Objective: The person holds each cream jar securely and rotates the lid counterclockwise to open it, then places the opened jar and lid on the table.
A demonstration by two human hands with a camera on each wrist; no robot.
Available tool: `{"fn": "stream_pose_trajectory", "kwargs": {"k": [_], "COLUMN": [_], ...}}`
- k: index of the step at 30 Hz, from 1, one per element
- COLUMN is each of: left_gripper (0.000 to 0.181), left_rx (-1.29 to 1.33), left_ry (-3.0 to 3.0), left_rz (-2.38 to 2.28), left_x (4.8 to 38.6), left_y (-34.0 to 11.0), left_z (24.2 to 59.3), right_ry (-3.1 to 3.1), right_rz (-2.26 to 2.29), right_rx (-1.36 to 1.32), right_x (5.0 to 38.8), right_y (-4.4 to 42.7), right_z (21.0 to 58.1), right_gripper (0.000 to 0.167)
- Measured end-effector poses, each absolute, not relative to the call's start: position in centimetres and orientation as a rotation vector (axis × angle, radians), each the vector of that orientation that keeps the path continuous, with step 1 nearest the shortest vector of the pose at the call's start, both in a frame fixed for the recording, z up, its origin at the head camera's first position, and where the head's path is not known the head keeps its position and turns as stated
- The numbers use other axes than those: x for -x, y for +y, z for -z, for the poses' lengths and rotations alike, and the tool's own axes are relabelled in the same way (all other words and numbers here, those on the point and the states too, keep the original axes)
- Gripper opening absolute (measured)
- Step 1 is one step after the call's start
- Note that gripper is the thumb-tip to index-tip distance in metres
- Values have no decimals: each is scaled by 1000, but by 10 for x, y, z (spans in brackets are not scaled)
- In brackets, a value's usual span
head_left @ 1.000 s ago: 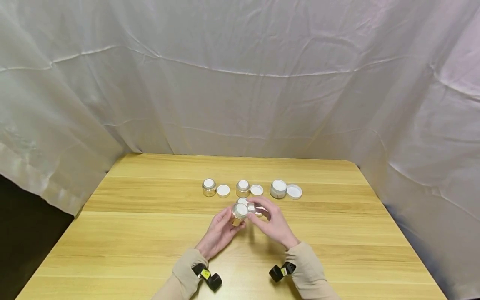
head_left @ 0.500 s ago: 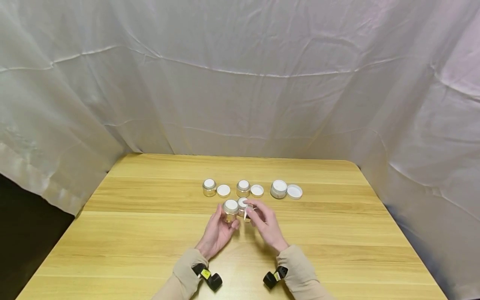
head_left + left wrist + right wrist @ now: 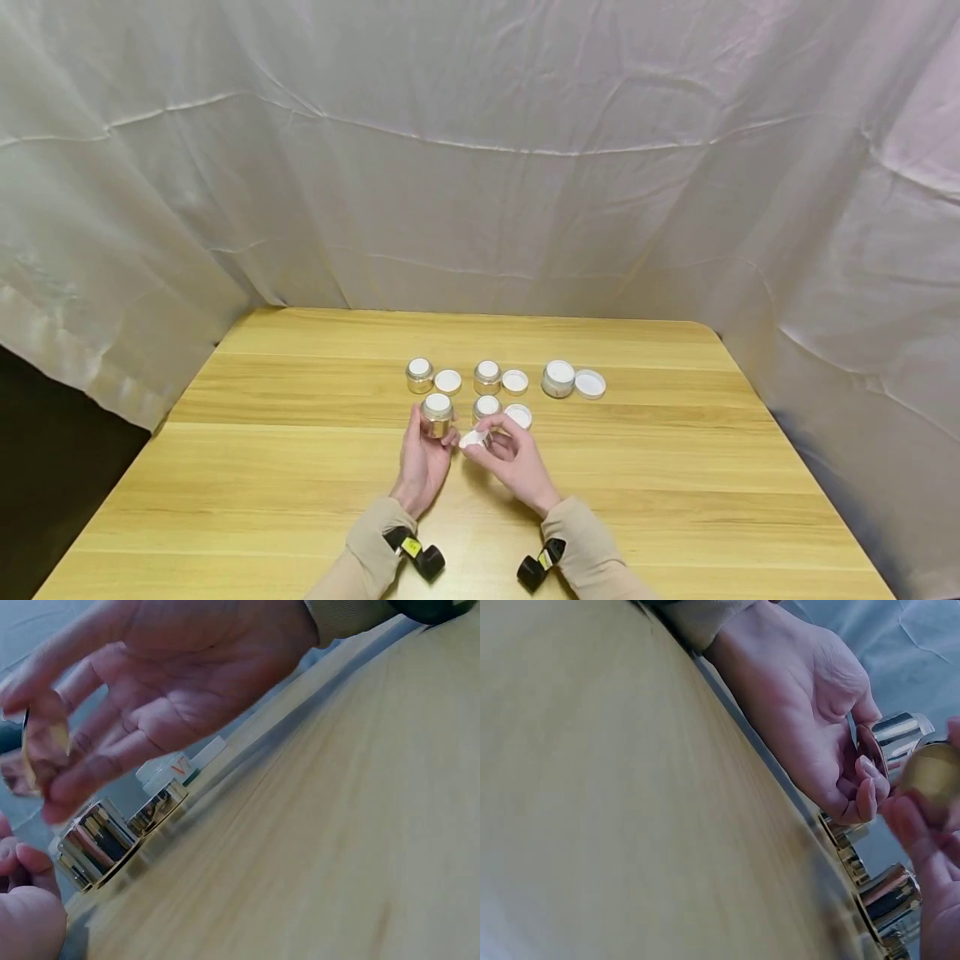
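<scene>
My left hand (image 3: 423, 467) grips a gold jar (image 3: 437, 422) with a white top, held above the table. My right hand (image 3: 517, 471) pinches a lid (image 3: 474, 438), tilted with its white inside towards the head camera, just right of the jar and apart from it. In the right wrist view the lid (image 3: 934, 776) shows its gold outer face, beside the jar (image 3: 898, 735) in my left hand. The left wrist view has my right hand (image 3: 187, 682) blurred, with the lid's thin gold edge at its fingertips. Behind my right hand stands another gold jar (image 3: 487, 407).
A white lid (image 3: 518, 416) lies beside that jar. Further back, two gold jars (image 3: 420, 376) (image 3: 487, 377) and a wider pale jar (image 3: 558, 379) stand in a row, each with a lid (image 3: 590, 384) to its right. Grey curtain surrounds the wooden table.
My left hand has moved left with the jar. The right hand has followed leftwards with the lid and turned it, uncovering the front lid on the table.
</scene>
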State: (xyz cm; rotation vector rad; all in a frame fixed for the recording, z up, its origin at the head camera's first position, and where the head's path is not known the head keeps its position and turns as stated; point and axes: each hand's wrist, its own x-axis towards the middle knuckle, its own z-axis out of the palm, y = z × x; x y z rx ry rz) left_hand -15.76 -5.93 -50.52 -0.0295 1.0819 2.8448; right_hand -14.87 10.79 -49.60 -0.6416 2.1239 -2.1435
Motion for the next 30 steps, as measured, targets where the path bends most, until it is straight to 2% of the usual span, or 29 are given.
{"fn": "stream_pose_trajectory", "kwargs": {"k": [3, 11, 17, 25, 28, 30], "left_gripper": [43, 46, 49, 20, 22, 31], "left_rx": [41, -11, -153, -167, -102, -57], "left_ry": [1101, 1170, 1393, 1592, 1587, 1614], "left_rz": [-2890, -2950, -2870, -2755, -2734, -2692], "left_x": [159, 166, 172, 178, 179, 180], "left_y": [-62, -78, -101, -124, -128, -130], "left_z": [505, 501, 500, 501, 501, 501], "right_ry": [2132, 2268, 2560, 2869, 2897, 2911], "right_rz": [2072, 1876, 1619, 1280, 1236, 1219], "right_rx": [621, 643, 829, 940, 935, 920], "right_x": [148, 151, 150, 152, 153, 153], "right_y": [106, 103, 95, 77, 72, 69], "right_z": [499, 509, 512, 515, 516, 515], "right_gripper": [38, 59, 58, 55, 55, 54]}}
